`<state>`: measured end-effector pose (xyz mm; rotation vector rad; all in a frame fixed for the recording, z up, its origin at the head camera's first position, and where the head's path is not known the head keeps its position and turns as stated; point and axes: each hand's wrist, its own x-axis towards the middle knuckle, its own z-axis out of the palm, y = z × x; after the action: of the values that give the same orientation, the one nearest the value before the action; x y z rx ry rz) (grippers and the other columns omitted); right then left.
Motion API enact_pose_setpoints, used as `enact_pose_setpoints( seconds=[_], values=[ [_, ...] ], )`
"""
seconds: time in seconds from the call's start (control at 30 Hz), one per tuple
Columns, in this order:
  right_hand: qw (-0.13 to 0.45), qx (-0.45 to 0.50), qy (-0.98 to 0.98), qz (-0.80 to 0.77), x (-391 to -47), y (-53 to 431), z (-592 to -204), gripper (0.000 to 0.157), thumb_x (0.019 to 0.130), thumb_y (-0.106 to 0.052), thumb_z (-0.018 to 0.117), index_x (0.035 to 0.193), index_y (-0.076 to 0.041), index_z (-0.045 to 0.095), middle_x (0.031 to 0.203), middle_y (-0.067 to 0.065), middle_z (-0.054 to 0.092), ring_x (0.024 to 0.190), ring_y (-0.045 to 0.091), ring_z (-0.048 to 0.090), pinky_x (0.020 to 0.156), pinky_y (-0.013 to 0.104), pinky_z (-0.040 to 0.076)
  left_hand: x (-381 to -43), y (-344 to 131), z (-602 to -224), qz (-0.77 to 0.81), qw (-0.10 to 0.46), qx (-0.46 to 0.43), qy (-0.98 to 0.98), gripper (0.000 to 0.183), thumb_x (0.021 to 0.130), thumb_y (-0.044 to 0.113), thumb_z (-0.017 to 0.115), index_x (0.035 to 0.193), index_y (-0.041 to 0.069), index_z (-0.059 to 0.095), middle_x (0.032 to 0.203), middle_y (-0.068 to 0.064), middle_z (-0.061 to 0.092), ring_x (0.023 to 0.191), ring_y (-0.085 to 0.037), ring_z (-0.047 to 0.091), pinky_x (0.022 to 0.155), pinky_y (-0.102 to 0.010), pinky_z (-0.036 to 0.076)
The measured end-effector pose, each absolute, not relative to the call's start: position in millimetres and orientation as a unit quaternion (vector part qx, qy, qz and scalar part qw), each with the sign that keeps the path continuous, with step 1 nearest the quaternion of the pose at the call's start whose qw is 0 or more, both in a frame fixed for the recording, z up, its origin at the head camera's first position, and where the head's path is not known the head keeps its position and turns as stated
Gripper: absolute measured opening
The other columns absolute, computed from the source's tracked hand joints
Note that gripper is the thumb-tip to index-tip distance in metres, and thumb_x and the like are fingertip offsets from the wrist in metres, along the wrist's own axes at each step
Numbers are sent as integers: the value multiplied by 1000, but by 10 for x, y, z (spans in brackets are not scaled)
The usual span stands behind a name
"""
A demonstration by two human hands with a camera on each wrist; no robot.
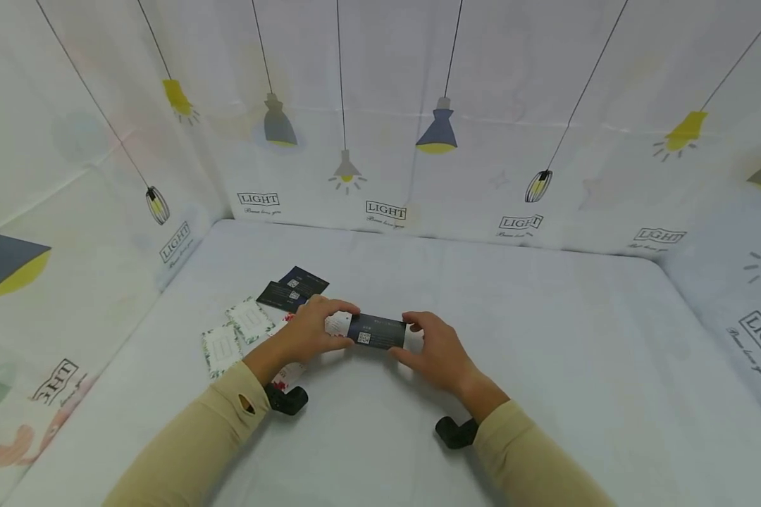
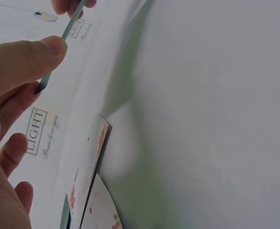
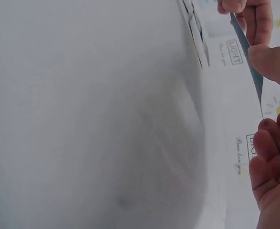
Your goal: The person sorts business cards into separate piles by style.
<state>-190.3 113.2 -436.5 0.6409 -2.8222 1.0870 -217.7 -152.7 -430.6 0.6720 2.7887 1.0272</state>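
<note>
A dark card (image 1: 377, 331) with a white square code and small print is held up in front of me, between both hands. My left hand (image 1: 317, 325) pinches its left end, thumb on the near side in the left wrist view. My right hand (image 1: 436, 348) pinches the right end between thumb and fingers. Pale patches show at both ends of the dark card; whether they belong to another card behind it, I cannot tell. The wrist views show the held card (image 2: 58, 52) nearly edge-on, its thickness unclear.
Two dark cards (image 1: 279, 296) overlap on the white tabletop (image 1: 545, 338), left of the hands. Nearer lie two white cards with green leaf borders (image 1: 250, 319). Red-flowered white cards (image 1: 289, 374) are partly hidden under the left arm. A lamp-printed cloth (image 1: 387, 162) stands behind.
</note>
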Motion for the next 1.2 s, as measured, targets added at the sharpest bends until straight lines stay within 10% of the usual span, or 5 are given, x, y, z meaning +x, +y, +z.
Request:
enact_pose_setpoints(
  seconds=[1.2],
  values=[
    [51, 178, -939, 289, -2615, 1326, -4296, 55, 94, -21, 71, 140, 1, 52, 133, 19, 57, 117, 35, 54, 99, 49, 43, -2975, -1117, -4220, 329, 68, 152, 929, 55, 90, 34, 76, 142, 28, 58, 133, -18, 51, 112, -29, 49, 92, -51, 38]
  ],
)
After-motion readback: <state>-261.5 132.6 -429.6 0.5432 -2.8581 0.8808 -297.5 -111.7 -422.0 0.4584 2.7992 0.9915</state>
